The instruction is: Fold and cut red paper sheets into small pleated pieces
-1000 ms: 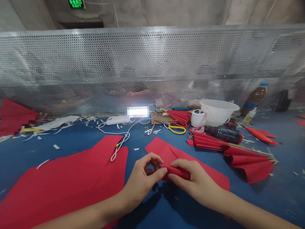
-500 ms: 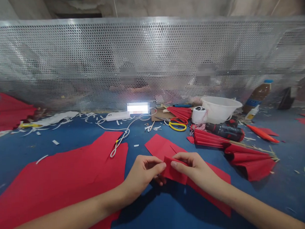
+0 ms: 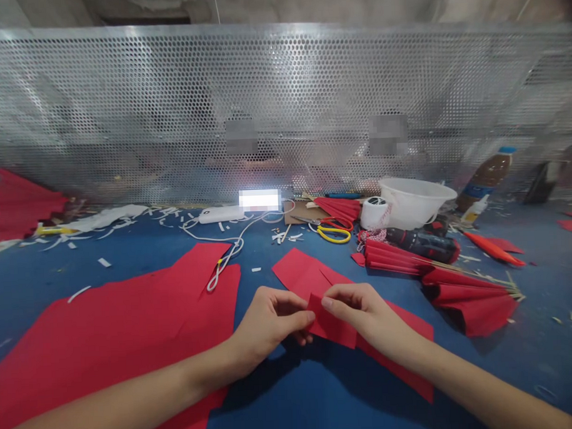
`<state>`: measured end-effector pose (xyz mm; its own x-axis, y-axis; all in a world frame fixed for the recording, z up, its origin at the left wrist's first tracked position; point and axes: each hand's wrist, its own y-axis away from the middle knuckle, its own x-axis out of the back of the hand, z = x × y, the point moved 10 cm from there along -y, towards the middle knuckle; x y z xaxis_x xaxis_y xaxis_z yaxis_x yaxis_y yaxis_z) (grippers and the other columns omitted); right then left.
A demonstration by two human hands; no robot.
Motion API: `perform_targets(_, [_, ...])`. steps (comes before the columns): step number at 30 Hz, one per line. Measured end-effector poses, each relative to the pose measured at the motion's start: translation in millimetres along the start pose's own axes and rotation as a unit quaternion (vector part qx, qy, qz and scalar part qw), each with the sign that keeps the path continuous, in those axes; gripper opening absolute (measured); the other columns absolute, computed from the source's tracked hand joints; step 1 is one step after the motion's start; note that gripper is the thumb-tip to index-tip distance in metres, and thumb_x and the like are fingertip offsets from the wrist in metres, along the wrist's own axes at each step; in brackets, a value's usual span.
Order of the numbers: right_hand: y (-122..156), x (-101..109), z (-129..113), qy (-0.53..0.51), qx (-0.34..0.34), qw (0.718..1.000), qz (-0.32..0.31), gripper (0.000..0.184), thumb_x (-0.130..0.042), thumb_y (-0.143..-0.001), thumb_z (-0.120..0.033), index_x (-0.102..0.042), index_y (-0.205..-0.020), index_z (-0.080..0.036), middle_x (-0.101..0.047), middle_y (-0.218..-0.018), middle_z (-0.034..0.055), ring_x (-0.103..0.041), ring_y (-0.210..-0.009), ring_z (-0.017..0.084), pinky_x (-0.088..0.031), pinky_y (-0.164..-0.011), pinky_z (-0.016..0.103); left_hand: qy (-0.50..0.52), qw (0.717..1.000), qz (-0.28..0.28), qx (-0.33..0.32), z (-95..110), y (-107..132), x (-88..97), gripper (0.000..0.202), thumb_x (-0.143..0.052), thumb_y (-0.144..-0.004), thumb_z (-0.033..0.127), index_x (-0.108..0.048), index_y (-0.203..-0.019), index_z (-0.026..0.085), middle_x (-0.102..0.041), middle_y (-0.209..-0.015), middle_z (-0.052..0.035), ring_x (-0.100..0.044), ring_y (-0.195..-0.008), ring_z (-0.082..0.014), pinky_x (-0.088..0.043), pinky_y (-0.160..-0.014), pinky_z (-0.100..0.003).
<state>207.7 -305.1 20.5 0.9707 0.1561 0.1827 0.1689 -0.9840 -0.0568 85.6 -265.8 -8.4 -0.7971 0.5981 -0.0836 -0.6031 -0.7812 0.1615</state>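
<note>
Between my two hands is a small piece of red paper (image 3: 334,326), held tilted above the blue table. My left hand (image 3: 280,321) pinches its left edge between thumb and fingers. Along the upper edge, the thumb and fingers of my right hand (image 3: 357,309) grip the same piece. Beneath and behind it lie red paper strips (image 3: 300,270), partly covered by my right hand and forearm. A large red sheet (image 3: 144,332) spreads flat on the left, under my left forearm.
Scissors (image 3: 333,233), a white tub (image 3: 417,200), a spool (image 3: 375,213), a dark power tool (image 3: 423,244) and pleated red paper (image 3: 467,296) lie to the right. A white cable (image 3: 240,244) crosses the large sheet's edge. A perforated metal panel (image 3: 282,102) stands behind.
Both hands keep hold of the small red paper. It has shifted slightly to the right and its face shows a bit more. The view has tipped down slightly.
</note>
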Motion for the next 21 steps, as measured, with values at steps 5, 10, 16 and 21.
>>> perform_targets(5, [0,1,3,-0.001,-0.005,1.000,0.005,0.030,-0.066,-0.093,-0.043,-0.075,-0.083,-0.016,-0.073,-0.081,0.0028,-0.061,-0.078,0.018,-0.046,-0.072,0.026,0.000,1.000,-0.007,0.009,-3,1,-1.8,0.023,-0.083,-0.069,0.029,-0.074,-0.076,0.009,-0.069,-0.059,-0.0046,-0.069,-0.054,-0.0178,-0.055,-0.052,-0.024])
perform_targets(10, [-1,1,5,-0.003,-0.002,1.000,-0.001,0.030,-0.065,-0.094,-0.042,-0.076,-0.084,-0.016,-0.074,-0.082,0.0038,-0.061,-0.077,0.018,-0.046,-0.072,0.027,-0.006,1.000,-0.014,0.005,-2,1,-2.8,0.021,-0.082,-0.071,0.028,-0.074,-0.076,0.009,-0.068,-0.059,-0.0042,-0.068,-0.054,-0.0168,-0.055,-0.053,-0.024])
perform_targets(16, [0,-2,2,0.003,0.003,1.000,0.000,0.032,-0.062,-0.096,-0.041,-0.074,-0.084,-0.015,-0.072,-0.082,0.0044,-0.061,-0.078,0.019,-0.046,-0.072,0.028,-0.033,0.998,-0.049,-0.001,-1,2,-9.4,0.022,-0.079,-0.075,0.030,-0.074,-0.076,0.009,-0.068,-0.059,-0.0039,-0.067,-0.054,-0.0155,-0.055,-0.055,-0.024])
perform_targets(21, [5,-6,2,0.069,0.008,0.998,-0.008,0.028,-0.060,-0.096,-0.036,-0.073,-0.083,-0.015,-0.068,-0.076,0.0023,-0.057,-0.071,0.016,-0.043,-0.066,0.026,-0.057,0.997,-0.052,-0.028,5,4,-12.3,0.025,-0.076,-0.080,0.035,-0.071,-0.077,0.011,-0.065,-0.059,-0.0015,-0.061,-0.051,-0.0123,-0.052,-0.054,-0.023])
